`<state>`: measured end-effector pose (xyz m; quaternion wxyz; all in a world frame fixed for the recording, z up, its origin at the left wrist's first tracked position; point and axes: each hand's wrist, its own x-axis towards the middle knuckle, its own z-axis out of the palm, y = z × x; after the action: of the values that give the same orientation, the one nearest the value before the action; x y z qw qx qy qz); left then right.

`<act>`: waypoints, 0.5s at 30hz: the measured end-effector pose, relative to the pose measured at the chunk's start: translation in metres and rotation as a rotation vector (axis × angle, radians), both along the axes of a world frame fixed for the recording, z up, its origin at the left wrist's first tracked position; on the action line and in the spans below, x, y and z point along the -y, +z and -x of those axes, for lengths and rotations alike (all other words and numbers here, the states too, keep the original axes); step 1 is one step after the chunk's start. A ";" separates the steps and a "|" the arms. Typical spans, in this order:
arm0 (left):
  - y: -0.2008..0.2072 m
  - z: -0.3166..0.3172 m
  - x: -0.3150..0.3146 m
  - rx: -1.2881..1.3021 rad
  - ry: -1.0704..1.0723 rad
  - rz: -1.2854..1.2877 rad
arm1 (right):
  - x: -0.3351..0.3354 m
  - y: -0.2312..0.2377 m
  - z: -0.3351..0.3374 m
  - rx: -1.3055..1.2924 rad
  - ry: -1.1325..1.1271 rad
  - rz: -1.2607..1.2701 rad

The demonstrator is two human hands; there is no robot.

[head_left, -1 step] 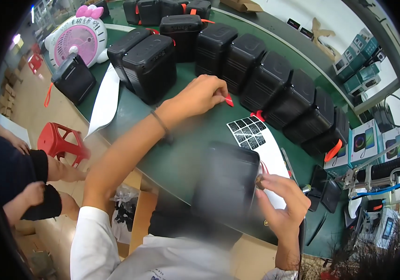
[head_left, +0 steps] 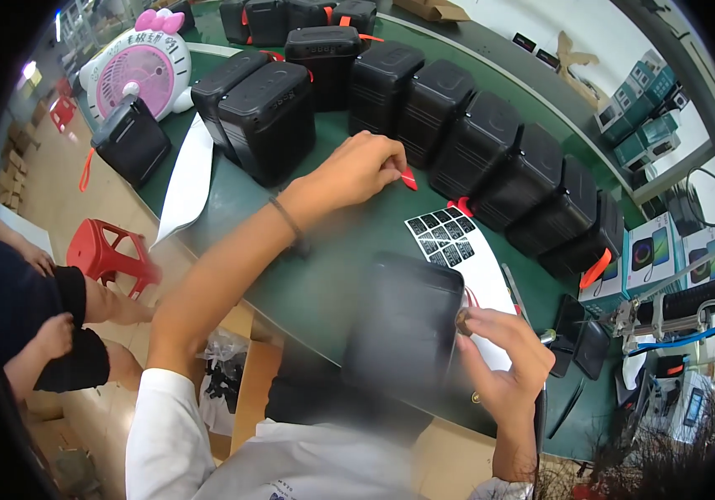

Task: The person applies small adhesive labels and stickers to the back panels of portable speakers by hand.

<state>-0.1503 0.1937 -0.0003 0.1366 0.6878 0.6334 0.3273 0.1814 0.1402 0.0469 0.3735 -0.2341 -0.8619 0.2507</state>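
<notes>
My left hand (head_left: 361, 171) reaches far across the green table (head_left: 307, 275), its fingers pinched on a small red tab (head_left: 408, 178) beside the row of black speaker boxes (head_left: 491, 150). A black speaker box (head_left: 403, 321), blurred, stands close in front of me. My right hand (head_left: 499, 362) is at its right edge, thumb and finger closed on a small round brownish piece (head_left: 462, 322) against the box's side. Between my hands lies a white sheet with black square stickers (head_left: 453, 237).
More black boxes (head_left: 270, 117) and a pink round fan (head_left: 136, 75) stand at the far left. A white sheet (head_left: 186, 179) hangs over the table edge. Another person's legs and hand (head_left: 49, 333) and a red stool (head_left: 107, 254) are at left. Coloured cartons (head_left: 653, 250) and tools sit at right.
</notes>
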 end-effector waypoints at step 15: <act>0.043 -0.005 0.026 0.425 0.045 0.083 | -0.011 -0.010 -0.002 -0.090 0.010 -0.043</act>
<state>-0.1457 0.1676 0.0425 0.2880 0.5828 0.6183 0.4417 0.1834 0.1515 0.0367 0.4154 -0.2101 -0.8506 0.2443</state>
